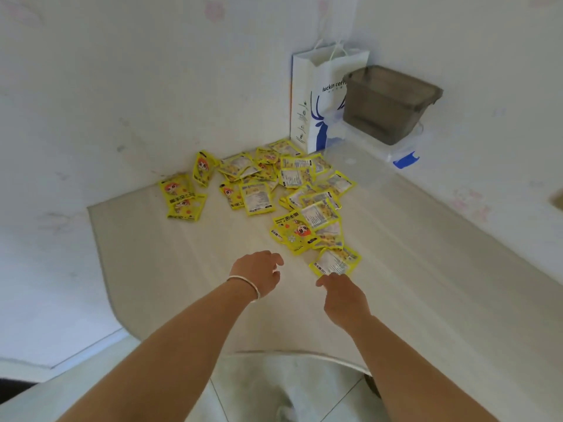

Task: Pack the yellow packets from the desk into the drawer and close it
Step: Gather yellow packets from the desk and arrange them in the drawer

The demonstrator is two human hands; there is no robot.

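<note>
Pale tabletop (pixel 411 284) set into a wall corner. Yellow packets (pixel 274 190) lie scattered in a loose heap toward the far corner, some overlapping, a few face up with a cartoon print, others showing the white label side. Two lie apart at the far left edge, one more leans against the wall there.

Nearest packet (pixel 335 263) lies label side up at the near end of the heap. Right hand (pixel 344 296) reaches to it, fingertips at or just touching its near edge (contact hard to judge, motion blur); grip apart, nothing held. Left hand (pixel 259 272), thin bracelet (pixel 246 286) at the wrist, hovers above bare tabletop just left of the heap, fingers loosely curled, grip holding nothing.

Far corner: white paper bag (pixel 316 99) with blue print upright against the wall; just right of it a smoky grey bin (pixel 387 102) stacked on a clear lidded box (pixel 380 141).
</note>
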